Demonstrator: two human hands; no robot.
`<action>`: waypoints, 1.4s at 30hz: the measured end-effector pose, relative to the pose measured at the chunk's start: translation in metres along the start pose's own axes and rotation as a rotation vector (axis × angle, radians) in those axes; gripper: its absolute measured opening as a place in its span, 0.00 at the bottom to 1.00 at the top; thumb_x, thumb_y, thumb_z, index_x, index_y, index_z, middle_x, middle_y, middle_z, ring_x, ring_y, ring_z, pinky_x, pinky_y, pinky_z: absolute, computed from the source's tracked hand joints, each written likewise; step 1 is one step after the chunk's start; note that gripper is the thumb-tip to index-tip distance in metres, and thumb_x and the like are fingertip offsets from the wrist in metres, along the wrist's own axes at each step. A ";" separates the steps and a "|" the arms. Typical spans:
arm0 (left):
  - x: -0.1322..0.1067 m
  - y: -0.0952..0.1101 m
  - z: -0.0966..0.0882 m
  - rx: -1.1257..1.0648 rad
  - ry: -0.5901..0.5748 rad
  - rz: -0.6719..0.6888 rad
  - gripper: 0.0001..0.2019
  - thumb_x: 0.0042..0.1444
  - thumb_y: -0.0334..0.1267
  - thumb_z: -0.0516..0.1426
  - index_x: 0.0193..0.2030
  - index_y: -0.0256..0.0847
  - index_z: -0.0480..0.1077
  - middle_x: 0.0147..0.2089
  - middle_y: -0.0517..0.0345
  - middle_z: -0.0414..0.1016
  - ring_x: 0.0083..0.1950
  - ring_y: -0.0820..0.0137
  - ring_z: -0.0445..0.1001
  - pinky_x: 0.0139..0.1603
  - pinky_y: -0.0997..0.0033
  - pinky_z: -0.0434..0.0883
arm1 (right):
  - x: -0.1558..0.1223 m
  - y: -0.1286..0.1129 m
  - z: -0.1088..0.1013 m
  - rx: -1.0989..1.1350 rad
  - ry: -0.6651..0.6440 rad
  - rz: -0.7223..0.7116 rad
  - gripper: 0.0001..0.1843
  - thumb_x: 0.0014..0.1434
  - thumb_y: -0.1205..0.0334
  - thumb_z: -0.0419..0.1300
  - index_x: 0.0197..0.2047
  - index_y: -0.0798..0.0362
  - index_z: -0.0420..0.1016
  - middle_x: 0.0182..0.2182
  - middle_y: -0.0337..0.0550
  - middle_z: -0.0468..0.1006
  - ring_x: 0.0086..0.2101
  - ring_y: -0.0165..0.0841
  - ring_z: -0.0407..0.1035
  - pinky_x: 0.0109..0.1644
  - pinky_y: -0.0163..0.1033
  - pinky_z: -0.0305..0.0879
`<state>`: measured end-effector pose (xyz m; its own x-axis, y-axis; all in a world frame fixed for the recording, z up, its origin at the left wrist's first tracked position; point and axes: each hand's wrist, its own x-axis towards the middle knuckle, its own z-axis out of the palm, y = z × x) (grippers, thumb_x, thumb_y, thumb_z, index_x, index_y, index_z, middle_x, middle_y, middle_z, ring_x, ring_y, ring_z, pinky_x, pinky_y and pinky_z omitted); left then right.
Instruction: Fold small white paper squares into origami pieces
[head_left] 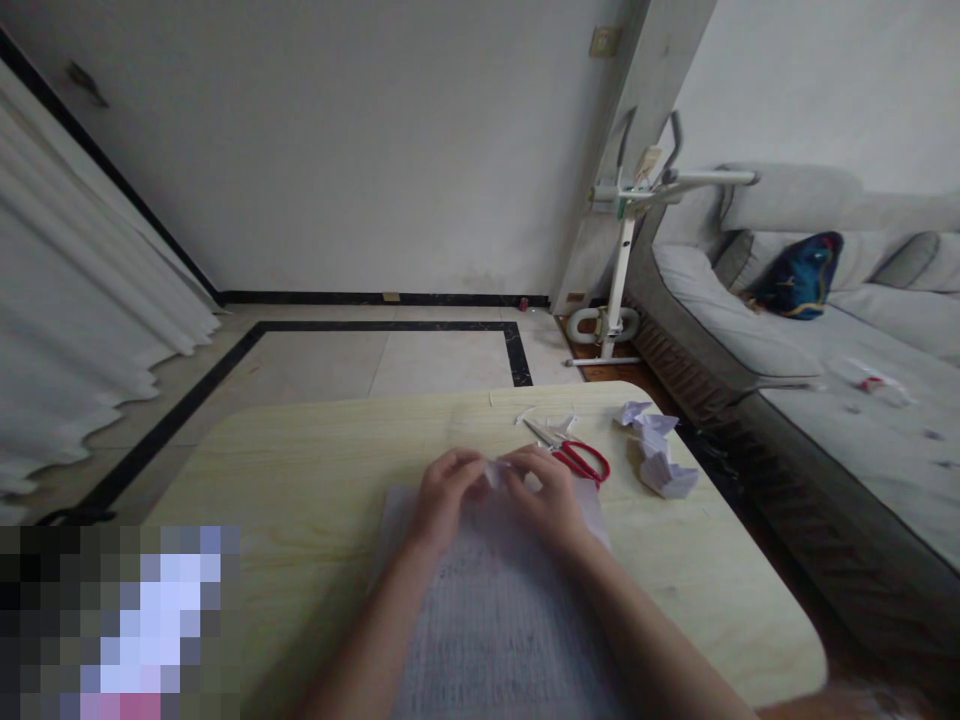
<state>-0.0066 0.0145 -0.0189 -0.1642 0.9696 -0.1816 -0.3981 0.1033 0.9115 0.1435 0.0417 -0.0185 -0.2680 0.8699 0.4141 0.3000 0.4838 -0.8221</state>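
Observation:
My left hand point(451, 490) and my right hand point(546, 488) meet over the middle of the table, fingers closed on a small piece of white paper point(495, 474) between them. Its folded shape is mostly hidden by the fingers. Beneath both forearms lies a large sheet with rows of writing point(487, 620). Scissors with red handles point(581, 462) rest just beyond my right hand, blades pointing away to the left. Thin white paper scraps point(562, 424) lie around the blades. To the right stand several folded white paper pieces point(664, 465) in a row.
The pale wooden table point(285, 480) has rounded corners. A grey sofa point(847, 400) with a dark blue cushion point(802, 275) runs along the right. White exercise equipment point(619, 270) stands by the wall behind. A white curtain point(75, 300) hangs at left. Blurred blocks cover the lower left corner.

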 end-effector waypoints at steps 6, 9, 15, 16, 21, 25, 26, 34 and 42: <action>-0.001 0.002 0.001 0.034 -0.048 0.003 0.14 0.47 0.40 0.63 0.39 0.34 0.78 0.35 0.52 0.78 0.31 0.71 0.73 0.32 0.74 0.68 | 0.006 -0.001 -0.006 0.277 -0.073 0.344 0.09 0.55 0.56 0.60 0.31 0.51 0.78 0.27 0.40 0.80 0.29 0.34 0.73 0.32 0.35 0.69; -0.002 0.003 0.001 0.087 -0.086 0.024 0.15 0.46 0.41 0.64 0.40 0.35 0.78 0.34 0.53 0.78 0.30 0.72 0.72 0.32 0.74 0.68 | 0.007 0.000 -0.006 0.301 -0.072 0.388 0.09 0.54 0.55 0.61 0.30 0.51 0.79 0.26 0.39 0.80 0.28 0.34 0.73 0.32 0.35 0.69; -0.002 0.006 0.004 0.203 -0.041 0.065 0.14 0.48 0.43 0.63 0.37 0.35 0.79 0.29 0.55 0.77 0.29 0.72 0.71 0.31 0.75 0.68 | 0.006 0.001 -0.005 0.331 -0.086 0.392 0.08 0.54 0.55 0.61 0.31 0.49 0.79 0.26 0.38 0.80 0.27 0.33 0.73 0.31 0.35 0.68; -0.003 0.007 0.004 0.217 -0.028 0.075 0.13 0.47 0.42 0.63 0.36 0.35 0.79 0.29 0.55 0.77 0.28 0.72 0.71 0.31 0.75 0.68 | 0.006 0.002 -0.005 0.334 -0.091 0.381 0.08 0.54 0.55 0.61 0.31 0.49 0.79 0.26 0.37 0.80 0.27 0.33 0.73 0.31 0.35 0.68; -0.005 0.011 0.008 0.257 0.013 0.115 0.11 0.47 0.42 0.63 0.31 0.35 0.77 0.27 0.57 0.76 0.27 0.72 0.71 0.30 0.76 0.68 | 0.005 0.005 -0.006 0.319 -0.149 0.352 0.07 0.56 0.58 0.60 0.31 0.47 0.79 0.25 0.36 0.80 0.27 0.33 0.73 0.31 0.35 0.69; -0.002 0.005 0.005 0.259 0.014 0.122 0.11 0.48 0.43 0.63 0.31 0.36 0.76 0.27 0.57 0.77 0.28 0.72 0.72 0.30 0.76 0.68 | 0.005 0.006 -0.006 0.333 -0.204 0.375 0.07 0.56 0.58 0.59 0.34 0.47 0.79 0.28 0.37 0.81 0.30 0.34 0.74 0.33 0.36 0.70; -0.001 0.002 0.004 0.258 0.013 0.125 0.11 0.48 0.43 0.63 0.31 0.36 0.76 0.28 0.57 0.77 0.28 0.72 0.72 0.31 0.76 0.68 | 0.005 0.006 -0.006 0.340 -0.213 0.387 0.07 0.56 0.57 0.60 0.34 0.47 0.79 0.29 0.37 0.81 0.30 0.34 0.74 0.33 0.36 0.70; -0.002 0.002 0.006 0.262 0.038 0.145 0.10 0.50 0.42 0.62 0.30 0.36 0.74 0.26 0.59 0.76 0.29 0.72 0.72 0.31 0.76 0.67 | 0.005 0.002 -0.007 0.401 -0.198 0.412 0.07 0.56 0.57 0.60 0.34 0.48 0.80 0.27 0.37 0.80 0.29 0.33 0.74 0.33 0.35 0.68; -0.005 0.010 0.008 0.292 0.102 0.182 0.09 0.50 0.40 0.61 0.26 0.36 0.72 0.22 0.61 0.72 0.26 0.73 0.70 0.29 0.76 0.66 | 0.007 -0.010 -0.007 0.324 -0.186 0.334 0.10 0.57 0.56 0.60 0.35 0.51 0.80 0.31 0.40 0.81 0.33 0.35 0.75 0.36 0.36 0.69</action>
<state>-0.0022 0.0122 -0.0059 -0.3039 0.9523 -0.0294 -0.0822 0.0045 0.9966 0.1453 0.0436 -0.0046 -0.3737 0.9259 0.0552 0.1052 0.1014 -0.9893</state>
